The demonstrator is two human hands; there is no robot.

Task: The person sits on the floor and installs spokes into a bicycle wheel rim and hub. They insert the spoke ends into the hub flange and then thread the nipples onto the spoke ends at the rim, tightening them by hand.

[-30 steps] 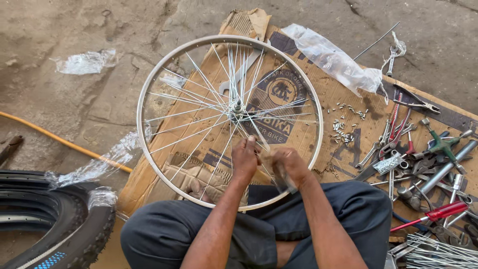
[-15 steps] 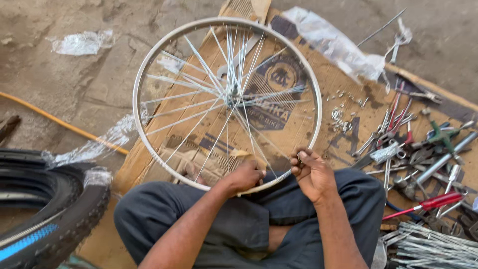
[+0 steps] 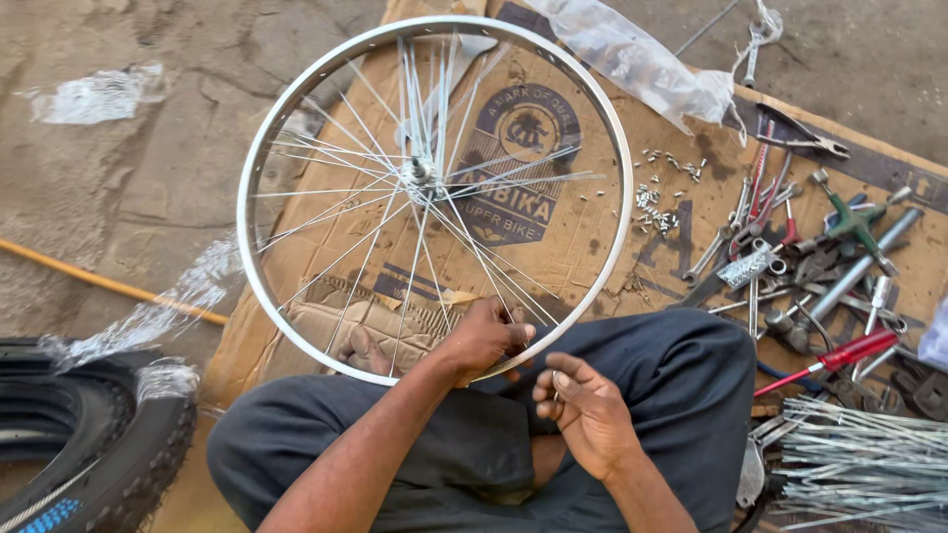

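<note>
Wheel rim [image 3: 296, 128] lies on cardboard [image 3: 612, 247] w/ many spokes [image 3: 365, 252] already laced, gaps left; L hand [image 3: 486, 339] fingers curled on near rim, R hand [image 3: 585, 407] off it, fingertips pinched, contents unclear.

Left hand [image 3: 484, 341] is reached forward with the forearm angled up from the lower left, knuckles up and fingers curled down in a closed grip. Right hand [image 3: 583, 405] sits a bit lower and closer to the body, palm turned partly up, fingers loosely bent with thumb and fingertips pinched together. The two hands are just beside each other, not touching.
</note>
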